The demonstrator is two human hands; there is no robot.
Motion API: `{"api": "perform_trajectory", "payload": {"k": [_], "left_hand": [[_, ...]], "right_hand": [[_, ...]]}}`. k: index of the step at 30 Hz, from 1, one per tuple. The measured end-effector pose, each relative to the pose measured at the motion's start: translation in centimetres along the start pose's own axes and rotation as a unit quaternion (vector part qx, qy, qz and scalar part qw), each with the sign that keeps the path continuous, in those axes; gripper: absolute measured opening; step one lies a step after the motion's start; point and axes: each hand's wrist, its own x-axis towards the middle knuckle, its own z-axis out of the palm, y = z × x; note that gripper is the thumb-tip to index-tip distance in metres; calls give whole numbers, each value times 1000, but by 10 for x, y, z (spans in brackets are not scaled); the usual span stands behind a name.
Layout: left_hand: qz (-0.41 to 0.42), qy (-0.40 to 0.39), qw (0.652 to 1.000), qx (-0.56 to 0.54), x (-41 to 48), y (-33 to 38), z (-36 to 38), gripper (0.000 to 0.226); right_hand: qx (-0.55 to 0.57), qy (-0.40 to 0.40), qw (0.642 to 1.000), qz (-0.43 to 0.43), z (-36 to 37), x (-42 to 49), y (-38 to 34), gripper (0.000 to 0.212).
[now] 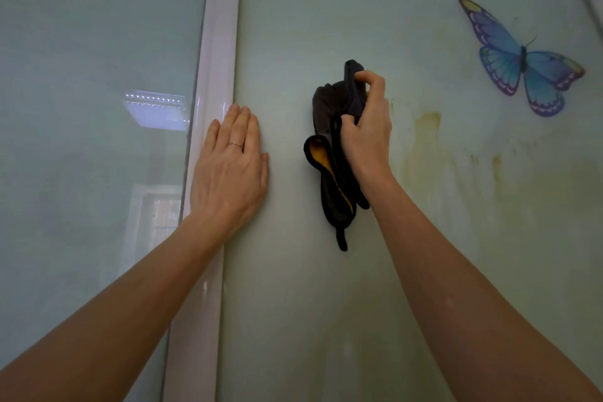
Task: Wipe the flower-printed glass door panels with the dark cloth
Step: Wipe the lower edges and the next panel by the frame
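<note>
A frosted glass door panel [326, 287] fills the right of the view, with a blue butterfly print [518, 59] at its upper right and yellowish streaks [424, 134] near its middle. My right hand [367, 130] grips a bunched dark cloth [336, 147] with a yellow inner side, held against the glass; a tail of the cloth hangs down. My left hand [230, 166] lies flat with straight fingers on the panel's left edge, partly over the white frame [212, 108].
A second glass panel [91, 108] lies to the left of the white frame and reflects a ceiling light and a window. More faint yellow marks [496, 166] sit right of the streaks.
</note>
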Motion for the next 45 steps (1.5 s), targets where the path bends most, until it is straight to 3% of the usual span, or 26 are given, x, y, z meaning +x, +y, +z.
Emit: {"api": "perform_trajectory", "payload": {"k": [3,10,15,23,30,33,37,39,42,45], "left_hand": [[1,0,1000,0,-1,-1,1,55],[-1,8,1000,-6,1,0,1,59],[0,5,1000,-9,0,-1,1,55],[-10,-9,1000,-18,-1,-1,0,58],[-11,-10,1000,-20,1,1,-1,58],[-16,-16,1000,-16,2,1,-2,58],[-13,-16,1000,-13,1,3,-1,58],[-14,-15,1000,-14,0,2,-2,58],[-11,-6,1000,-15,-1,2,0,55],[-3,2,1000,-16,-2,2,0,57]], "right_hand": [[-132,29,987,-85,0,-3,6,77],[-259,66,948,-175,-5,3,25,12],[-355,37,922,-147,-15,2,15,31],[-539,-97,831,-99,-30,12,-22,29],[-678,-197,699,-110,-23,19,-41,20],[-640,-232,729,-73,-21,13,-45,28],[-540,-218,813,12,-24,0,-34,36],[-471,-199,860,11,-21,-7,-24,50],[-352,-194,915,-37,-1,-41,-5,63],[-337,-161,915,-152,24,-74,7,65]]}}
